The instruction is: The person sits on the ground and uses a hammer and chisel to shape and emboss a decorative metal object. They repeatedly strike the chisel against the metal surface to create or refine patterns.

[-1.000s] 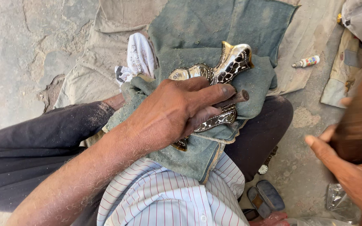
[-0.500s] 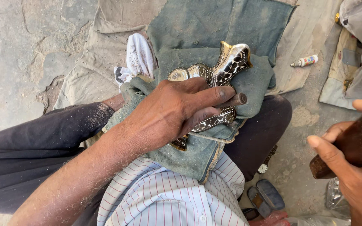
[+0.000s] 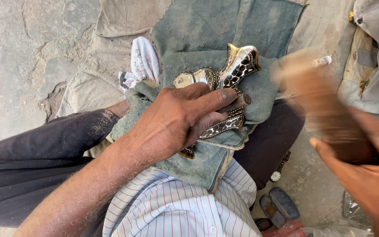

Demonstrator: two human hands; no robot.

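One ornate metal piece (image 3: 224, 87), silver and gold with dark patterned inlay, lies on a grey-green cloth (image 3: 207, 39) spread over the person's lap. The left hand (image 3: 180, 118) presses down on it, fingers curled over its middle and pinching one thin dark rod (image 3: 237, 103) against it. The right hand (image 3: 365, 175) is raised at the right edge, closed around one brown wooden tool (image 3: 321, 105) that is blurred, so its shape is unclear. One white patterned rag (image 3: 143, 63) sits just beside the cloth. On the ground lie one small tube (image 3: 322, 61), one wristwatch (image 3: 278, 171) and a clear plastic bag (image 3: 378, 26). The surface is rough grey stone (image 3: 23, 52) partly covered by tan sacking (image 3: 110, 57), in bright daylight.
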